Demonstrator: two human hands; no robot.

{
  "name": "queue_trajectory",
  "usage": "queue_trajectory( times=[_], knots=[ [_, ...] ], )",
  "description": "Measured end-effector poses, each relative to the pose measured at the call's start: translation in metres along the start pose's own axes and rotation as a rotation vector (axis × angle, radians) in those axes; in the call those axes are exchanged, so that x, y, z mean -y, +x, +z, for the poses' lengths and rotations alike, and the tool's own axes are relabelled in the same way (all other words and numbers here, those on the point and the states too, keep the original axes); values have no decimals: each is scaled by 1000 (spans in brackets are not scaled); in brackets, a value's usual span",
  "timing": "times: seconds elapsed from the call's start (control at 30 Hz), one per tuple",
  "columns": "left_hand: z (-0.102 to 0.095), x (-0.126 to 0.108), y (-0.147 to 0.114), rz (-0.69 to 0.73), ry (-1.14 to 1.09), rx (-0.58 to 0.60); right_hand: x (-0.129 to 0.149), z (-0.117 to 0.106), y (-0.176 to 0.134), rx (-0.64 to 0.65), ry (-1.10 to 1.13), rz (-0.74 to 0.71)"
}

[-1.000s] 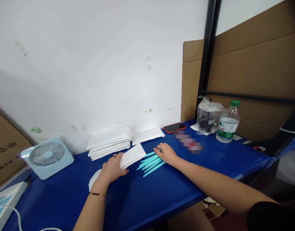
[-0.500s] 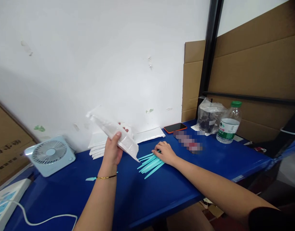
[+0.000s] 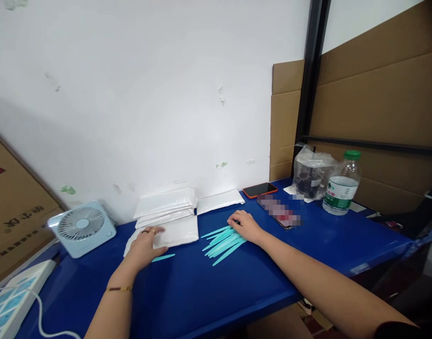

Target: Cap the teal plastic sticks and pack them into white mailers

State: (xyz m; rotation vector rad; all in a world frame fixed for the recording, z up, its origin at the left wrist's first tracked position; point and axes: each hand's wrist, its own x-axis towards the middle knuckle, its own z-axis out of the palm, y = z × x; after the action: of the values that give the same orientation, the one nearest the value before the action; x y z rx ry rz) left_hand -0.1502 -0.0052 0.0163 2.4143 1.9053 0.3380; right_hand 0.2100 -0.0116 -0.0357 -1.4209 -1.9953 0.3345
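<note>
The white packet [image 3: 182,230] has come down flat before the stack [image 3: 164,203], the left hand [image 3: 143,245] at its left end, thumb and fingers apart. The right hand [image 3: 247,226] rests on turquoise sticks [image 3: 222,245]; whether it grips, I can't tell.

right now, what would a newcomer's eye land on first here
Probably the bright turquoise sticks, fanned out on the blue table with the person's right hand on their far end. Next, the left hand at a white packet in front of the stacked packets, and the pale blue fan at the table's left.
</note>
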Motion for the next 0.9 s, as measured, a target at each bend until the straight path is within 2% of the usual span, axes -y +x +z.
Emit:
queue_trajectory(
  times=[0.07,0.17,0.23,0.4,0.5,0.57,0.63,0.7,0.8,0.9],
  knots=[
    [4,11,-19,-39,-51,104,-7,-10,2,55,53,-28],
    [6,11,-42,-37,-81,170,-14,-25,2,143,104,-92],
    [8,-2,-50,-41,-110,194,-15,-31,0,191,118,-126],
    [12,-52,-52,62,-233,239,-8,-31,-6,259,124,-205],
    [12,-72,-47,62,-243,286,-6,-29,-6,263,117,-221],
    [8,-79,-43,58,-285,331,-8,-28,-3,205,106,-204],
    [1,-85,-35,76,-424,352,-11,-27,5,126,71,-184],
    [-5,-94,-23,90,-658,326,-11,-24,17,98,17,-189],
    [-3,-112,2,12,-1048,231,-8,-20,34,227,-7,-241],
    [13,-128,27,-121,-1309,113,-4,-20,42,404,68,-259]
  ],
)
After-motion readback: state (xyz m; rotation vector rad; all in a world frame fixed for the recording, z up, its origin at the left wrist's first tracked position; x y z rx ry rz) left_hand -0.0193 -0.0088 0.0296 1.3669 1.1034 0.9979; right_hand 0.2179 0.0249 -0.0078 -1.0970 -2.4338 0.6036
